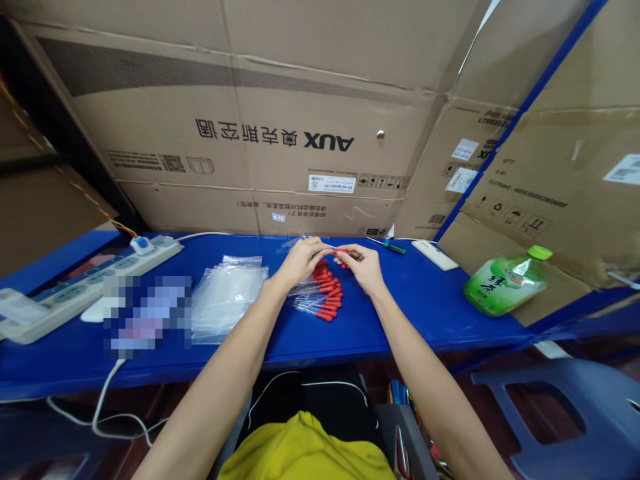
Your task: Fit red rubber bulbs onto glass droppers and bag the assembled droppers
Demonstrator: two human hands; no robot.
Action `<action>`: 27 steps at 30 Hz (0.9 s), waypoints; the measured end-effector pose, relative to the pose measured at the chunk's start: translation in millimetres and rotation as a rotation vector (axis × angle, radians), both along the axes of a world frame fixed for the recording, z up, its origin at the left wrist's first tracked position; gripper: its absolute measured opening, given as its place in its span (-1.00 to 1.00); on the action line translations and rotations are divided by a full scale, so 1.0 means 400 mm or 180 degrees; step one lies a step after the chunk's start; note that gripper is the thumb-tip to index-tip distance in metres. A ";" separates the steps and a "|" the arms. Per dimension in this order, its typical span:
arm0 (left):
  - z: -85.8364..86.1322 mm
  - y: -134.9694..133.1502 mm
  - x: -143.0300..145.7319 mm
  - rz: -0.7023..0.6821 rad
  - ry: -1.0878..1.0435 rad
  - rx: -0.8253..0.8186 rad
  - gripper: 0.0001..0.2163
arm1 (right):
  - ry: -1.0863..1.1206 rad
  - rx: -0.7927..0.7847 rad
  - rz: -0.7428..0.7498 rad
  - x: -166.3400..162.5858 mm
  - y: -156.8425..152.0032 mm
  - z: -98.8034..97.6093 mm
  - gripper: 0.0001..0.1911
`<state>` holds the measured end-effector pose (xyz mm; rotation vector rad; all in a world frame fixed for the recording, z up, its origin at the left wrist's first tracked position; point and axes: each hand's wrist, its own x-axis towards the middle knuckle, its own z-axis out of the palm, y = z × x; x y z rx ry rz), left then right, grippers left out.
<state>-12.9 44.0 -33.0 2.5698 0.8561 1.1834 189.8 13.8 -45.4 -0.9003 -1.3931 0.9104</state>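
Observation:
My left hand [306,259] and my right hand [364,265] meet above the far part of the blue table. Between their closed fingers is a dropper with a red rubber bulb [341,252]; the left fingers are on its thin tube end, the right ones on the bulb. Much of it is hidden by the fingers. Just below the hands, several droppers [327,305] lie fanned out, with red bulbs to the right and transparent tubes to the left. Left of my left forearm lies a stack of transparent zip bags [227,303].
A power strip [90,287] and a blurred-out phone-like object [150,313] with a white cable lie at left. A screwdriver [394,247], a white power bank-like block [434,255] and a green drink bottle [507,281] are at right. Cardboard [280,80] walls the back.

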 end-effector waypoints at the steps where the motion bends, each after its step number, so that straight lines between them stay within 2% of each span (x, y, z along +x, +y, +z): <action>1: 0.000 0.000 0.000 -0.0008 -0.0003 0.0008 -0.64 | 0.0014 -0.0009 -0.0019 0.000 0.000 0.000 -0.58; 16: -0.008 0.007 -0.001 -0.0077 0.0011 -0.0020 -0.65 | 0.0020 0.0092 0.0069 -0.004 0.002 -0.005 -0.61; 27: -0.008 0.010 0.000 -0.0217 -0.0019 -0.0023 -0.62 | -0.0008 -0.0038 0.0167 0.008 0.004 -0.001 -0.58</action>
